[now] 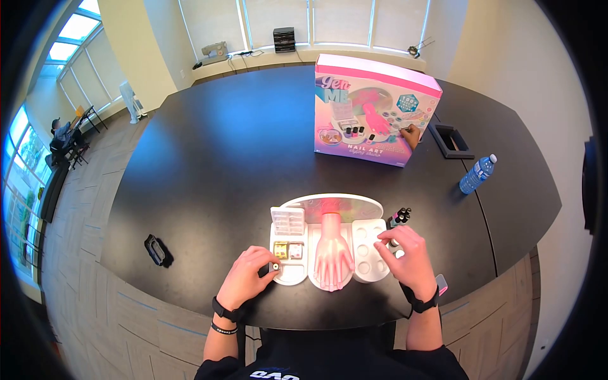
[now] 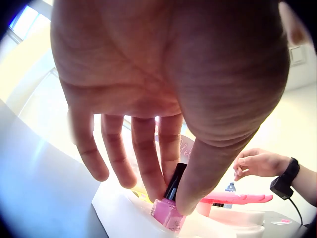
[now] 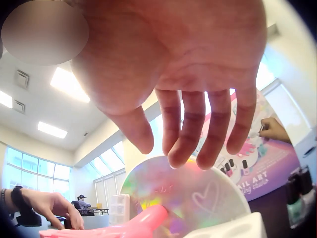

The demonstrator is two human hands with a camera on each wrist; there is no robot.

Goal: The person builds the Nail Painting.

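The polish bottle [image 2: 167,214] looked glassy, its cap [image 2: 176,181] glossy black plastic. The tray [image 1: 292,275] and model hand [image 1: 331,247] looked like smooth plastic, the backboard [image 3: 190,173] shiny and iridescent.

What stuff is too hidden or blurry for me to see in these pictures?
Left wrist view: lettering on the pink, black-capped polish bottle, too small and blurred.
Head view: whatever lies directly under the person's right hand, which covers it.
Right wrist view: part of the rightmost black-capped, greenish polish bottle, cut off by the right edge.

Head view looks down, wrist views (closer) across.
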